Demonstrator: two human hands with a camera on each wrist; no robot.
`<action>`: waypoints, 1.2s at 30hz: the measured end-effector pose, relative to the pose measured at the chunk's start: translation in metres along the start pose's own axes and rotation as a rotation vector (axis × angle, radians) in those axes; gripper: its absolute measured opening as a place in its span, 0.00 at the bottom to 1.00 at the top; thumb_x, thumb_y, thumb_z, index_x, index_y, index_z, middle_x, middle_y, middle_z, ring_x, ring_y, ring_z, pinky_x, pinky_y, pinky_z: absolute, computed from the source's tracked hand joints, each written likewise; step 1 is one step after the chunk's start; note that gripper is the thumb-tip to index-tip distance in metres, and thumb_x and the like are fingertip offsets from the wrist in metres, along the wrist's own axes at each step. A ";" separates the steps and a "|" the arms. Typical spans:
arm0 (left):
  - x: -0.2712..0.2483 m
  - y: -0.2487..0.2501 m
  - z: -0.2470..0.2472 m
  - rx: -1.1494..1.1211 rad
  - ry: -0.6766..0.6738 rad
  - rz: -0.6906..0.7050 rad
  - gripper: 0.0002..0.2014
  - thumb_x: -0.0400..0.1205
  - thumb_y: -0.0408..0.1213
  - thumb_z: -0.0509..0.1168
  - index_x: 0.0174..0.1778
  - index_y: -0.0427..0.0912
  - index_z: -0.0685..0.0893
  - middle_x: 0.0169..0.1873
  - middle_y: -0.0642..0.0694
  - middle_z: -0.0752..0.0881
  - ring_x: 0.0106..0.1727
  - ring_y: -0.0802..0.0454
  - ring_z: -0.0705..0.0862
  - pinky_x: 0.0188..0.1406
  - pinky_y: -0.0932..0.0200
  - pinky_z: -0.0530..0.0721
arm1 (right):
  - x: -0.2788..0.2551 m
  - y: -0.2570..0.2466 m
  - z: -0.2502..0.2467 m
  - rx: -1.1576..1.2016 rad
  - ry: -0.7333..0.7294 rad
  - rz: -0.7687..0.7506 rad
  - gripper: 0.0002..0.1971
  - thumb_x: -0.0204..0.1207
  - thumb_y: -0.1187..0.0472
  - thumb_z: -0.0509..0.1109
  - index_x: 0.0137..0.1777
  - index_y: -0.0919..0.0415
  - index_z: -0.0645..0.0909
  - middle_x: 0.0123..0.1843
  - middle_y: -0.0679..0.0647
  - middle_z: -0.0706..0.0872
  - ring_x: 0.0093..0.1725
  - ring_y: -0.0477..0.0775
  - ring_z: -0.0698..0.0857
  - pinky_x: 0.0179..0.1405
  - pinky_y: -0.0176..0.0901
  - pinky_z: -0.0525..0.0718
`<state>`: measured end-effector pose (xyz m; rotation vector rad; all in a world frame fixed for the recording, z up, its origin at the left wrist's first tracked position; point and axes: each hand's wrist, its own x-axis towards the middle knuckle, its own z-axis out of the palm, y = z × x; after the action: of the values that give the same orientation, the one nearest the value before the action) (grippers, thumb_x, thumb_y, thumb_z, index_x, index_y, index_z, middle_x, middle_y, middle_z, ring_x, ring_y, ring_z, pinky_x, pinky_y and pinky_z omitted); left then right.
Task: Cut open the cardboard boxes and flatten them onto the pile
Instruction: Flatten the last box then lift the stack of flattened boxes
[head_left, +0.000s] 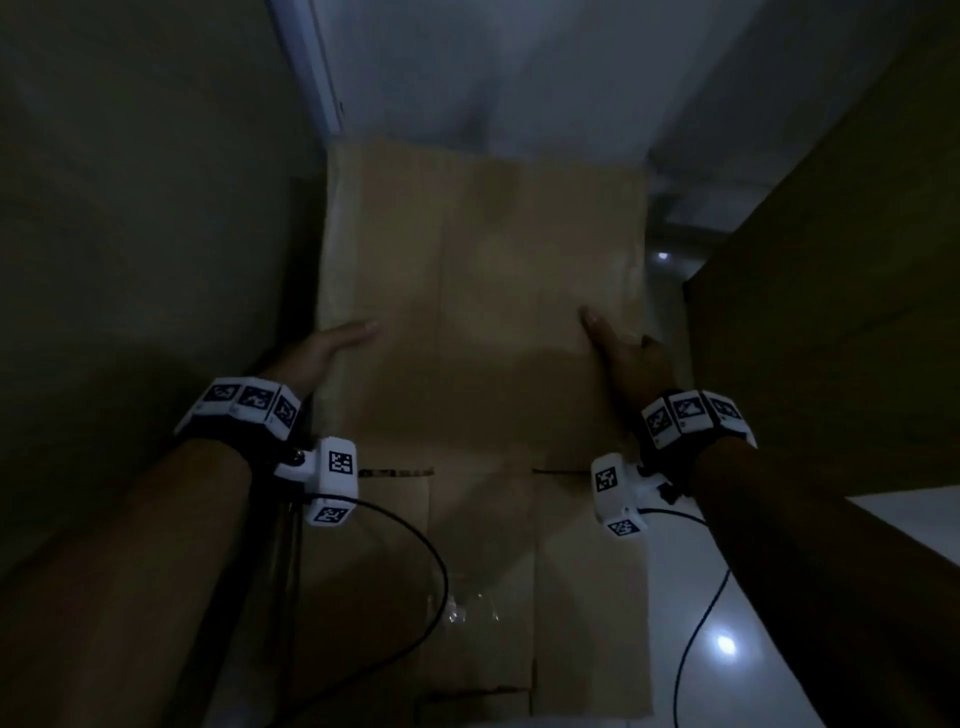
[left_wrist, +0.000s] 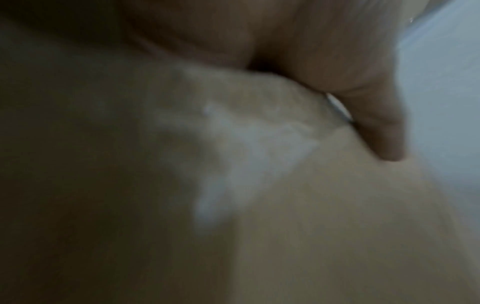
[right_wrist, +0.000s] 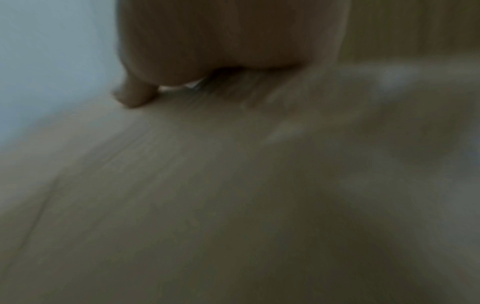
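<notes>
A flattened brown cardboard box (head_left: 483, 291) lies lengthwise in front of me, its near flaps (head_left: 587, 597) spread toward my body. My left hand (head_left: 332, 348) grips its left edge, thumb flat on top and fingers hidden below. My right hand (head_left: 623, 348) grips the right edge, one digit stretched along the top face and the others curled over the rim. In the blurred left wrist view the left thumb (left_wrist: 376, 131) presses on cardboard (left_wrist: 311, 226). The blurred right wrist view shows a right fingertip (right_wrist: 135, 96) on cardboard (right_wrist: 182, 185). No cutter is in view.
A tall dark cardboard panel (head_left: 145, 234) stands on the left and a big brown box (head_left: 831, 312) on the right. White tiled floor (head_left: 753, 649) and a pale wall (head_left: 519, 67) surround them. Crumpled clear tape (head_left: 467, 608) sits on the near flaps. Black cables (head_left: 431, 561) hang from both wrists.
</notes>
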<state>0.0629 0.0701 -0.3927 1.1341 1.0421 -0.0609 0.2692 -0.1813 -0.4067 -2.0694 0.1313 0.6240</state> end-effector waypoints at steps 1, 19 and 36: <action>0.017 -0.007 0.002 0.034 0.004 0.006 0.28 0.71 0.55 0.74 0.64 0.45 0.86 0.58 0.42 0.89 0.59 0.41 0.87 0.69 0.42 0.78 | 0.012 0.013 0.008 -0.004 0.014 0.002 0.48 0.57 0.24 0.74 0.69 0.58 0.80 0.64 0.52 0.84 0.59 0.58 0.83 0.56 0.49 0.82; 0.050 -0.083 -0.020 0.759 0.095 0.105 0.59 0.59 0.64 0.80 0.82 0.40 0.63 0.73 0.46 0.74 0.68 0.44 0.77 0.64 0.54 0.79 | -0.011 0.074 0.000 -0.603 -0.339 -0.170 0.45 0.73 0.37 0.71 0.83 0.60 0.58 0.81 0.60 0.67 0.78 0.63 0.69 0.74 0.54 0.72; -0.097 -0.233 0.061 1.977 -0.087 0.374 0.69 0.67 0.52 0.78 0.80 0.45 0.23 0.81 0.37 0.27 0.82 0.35 0.29 0.76 0.22 0.43 | -0.139 0.202 0.020 -1.195 -0.476 -0.712 0.59 0.64 0.16 0.50 0.85 0.53 0.34 0.85 0.58 0.28 0.84 0.62 0.31 0.76 0.80 0.43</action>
<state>-0.0731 -0.1297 -0.4876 2.9989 0.3895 -0.9920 0.0750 -0.2976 -0.5026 -2.6824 -1.5090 0.7910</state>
